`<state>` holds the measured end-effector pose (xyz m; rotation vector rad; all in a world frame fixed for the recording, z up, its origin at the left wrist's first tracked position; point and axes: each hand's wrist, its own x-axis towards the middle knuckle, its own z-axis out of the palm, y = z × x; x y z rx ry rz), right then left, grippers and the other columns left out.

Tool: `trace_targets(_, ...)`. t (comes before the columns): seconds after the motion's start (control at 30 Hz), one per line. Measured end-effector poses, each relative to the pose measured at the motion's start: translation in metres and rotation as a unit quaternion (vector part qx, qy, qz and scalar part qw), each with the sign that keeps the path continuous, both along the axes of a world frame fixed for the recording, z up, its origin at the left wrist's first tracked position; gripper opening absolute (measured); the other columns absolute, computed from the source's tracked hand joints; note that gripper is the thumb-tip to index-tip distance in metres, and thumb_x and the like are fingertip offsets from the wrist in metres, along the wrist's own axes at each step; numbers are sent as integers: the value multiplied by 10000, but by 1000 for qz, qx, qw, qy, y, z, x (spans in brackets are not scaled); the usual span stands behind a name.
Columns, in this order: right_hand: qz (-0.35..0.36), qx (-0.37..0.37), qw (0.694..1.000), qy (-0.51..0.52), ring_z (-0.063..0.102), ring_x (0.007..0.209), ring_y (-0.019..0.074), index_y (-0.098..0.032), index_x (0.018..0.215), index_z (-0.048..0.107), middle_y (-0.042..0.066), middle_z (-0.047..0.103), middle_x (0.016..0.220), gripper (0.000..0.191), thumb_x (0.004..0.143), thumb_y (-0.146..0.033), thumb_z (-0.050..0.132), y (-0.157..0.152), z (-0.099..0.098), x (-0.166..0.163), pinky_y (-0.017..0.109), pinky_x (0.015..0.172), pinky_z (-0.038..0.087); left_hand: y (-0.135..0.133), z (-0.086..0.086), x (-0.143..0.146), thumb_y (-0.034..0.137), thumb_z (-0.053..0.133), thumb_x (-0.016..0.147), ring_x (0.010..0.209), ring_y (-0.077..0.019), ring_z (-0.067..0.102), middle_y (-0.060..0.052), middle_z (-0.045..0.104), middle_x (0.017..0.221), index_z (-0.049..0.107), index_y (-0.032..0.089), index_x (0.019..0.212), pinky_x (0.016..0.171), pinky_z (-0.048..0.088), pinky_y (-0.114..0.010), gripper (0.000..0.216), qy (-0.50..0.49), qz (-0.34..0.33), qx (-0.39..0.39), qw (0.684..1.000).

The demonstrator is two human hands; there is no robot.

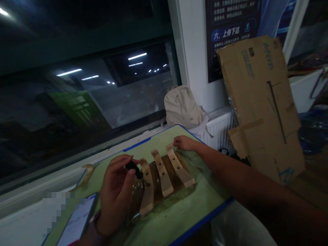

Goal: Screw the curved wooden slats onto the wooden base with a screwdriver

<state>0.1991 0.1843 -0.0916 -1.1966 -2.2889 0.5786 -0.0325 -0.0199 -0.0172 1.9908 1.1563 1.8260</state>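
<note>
Three curved light-wood slats (164,172) lie side by side on a dark wooden base on a green mat (179,218). My left hand (115,191) is closed on a small black screwdriver (135,171), whose tip points down at a hole in the nearest slat (148,186). My right hand (185,142) reaches across and pinches the far end of the rightmost slat (179,165), fingers curled on it.
A phone (78,220) with a lit screen lies at the mat's left corner. A loose wooden piece (85,176) rests near the window ledge. A beige backpack (183,107) sits by the window, and a large cardboard sheet (263,102) leans at the right.
</note>
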Motion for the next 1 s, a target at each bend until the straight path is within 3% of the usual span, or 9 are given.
trace_targets(0.2, 1, -5, 1000, -5, 533, 617, 124, -126, 796, 671, 43, 657, 714, 233, 880, -280, 518, -1, 2, 1, 232, 585, 332, -4, 0, 0, 204, 601, 884, 932, -134, 660, -44, 652, 1046, 591, 216, 1120, 824, 549, -240, 237, 18, 31, -41, 999)
trace_targets(0.33, 4, -8, 1000, -16, 546, 652, 136, -109, 814, 673, 62, 671, 748, 264, 881, -296, 499, 0, 2, 1, 238, 609, 348, -4, 0, 4, 214, 538, 921, 960, -153, 669, -61, 653, 1083, 558, 216, 1148, 849, 554, -276, 227, 1, -13, -44, 999)
trace_targets(0.43, 8, -13, 1000, -18, 551, 670, 142, -106, 814, 665, 68, 671, 754, 275, 885, -305, 489, 0, 3, 1, 239, 617, 352, -1, 0, 0, 181, 625, 857, 962, -150, 638, -46, 605, 1070, 597, 221, 1080, 823, 548, -255, 228, 9, -31, -1, 999)
trace_targets(0.53, 7, -22, 1000, -14, 549, 647, 142, -106, 815, 656, 62, 661, 719, 273, 889, -302, 481, 0, 3, 1, 242, 605, 349, -1, 0, -3, 159, 661, 825, 925, -125, 627, -30, 605, 1021, 628, 226, 1050, 786, 539, -204, 238, 26, 12, 13, 999)
trace_targets(0.63, 8, -28, 1000, -12, 549, 642, 142, -113, 799, 651, 57, 654, 704, 265, 887, -297, 482, -1, 4, 1, 241, 602, 346, -3, -1, -3, 187, 593, 885, 938, -128, 649, -52, 642, 1060, 596, 232, 1149, 823, 536, -217, 268, 29, 32, -41, 998)
trace_targets(0.7, 6, -30, 999, -11, 548, 640, 139, -119, 799, 650, 52, 651, 697, 261, 887, -298, 481, -1, 4, 1, 239, 603, 344, -3, -1, -3, 192, 566, 902, 971, -141, 645, -59, 634, 1081, 587, 234, 1157, 864, 532, -249, 259, 20, 7, -44, 999)
trace_targets(0.83, 3, -33, 999, -9, 540, 633, 134, -123, 781, 641, 46, 641, 689, 268, 885, -313, 484, -1, 4, 1, 235, 593, 341, -2, 1, -3, 142, 670, 810, 980, -141, 616, -30, 585, 1061, 633, 234, 1018, 835, 536, -234, 231, 16, -41, 30, 999)
trace_targets(1.0, 3, -43, 999, -5, 521, 570, 122, -122, 804, 631, 30, 622, 654, 259, 882, -315, 476, -1, 2, 2, 233, 557, 337, -4, 3, 0, 200, 598, 882, 930, -130, 657, -49, 658, 1032, 613, 217, 1105, 823, 543, -217, 225, 28, 34, -36, 998)
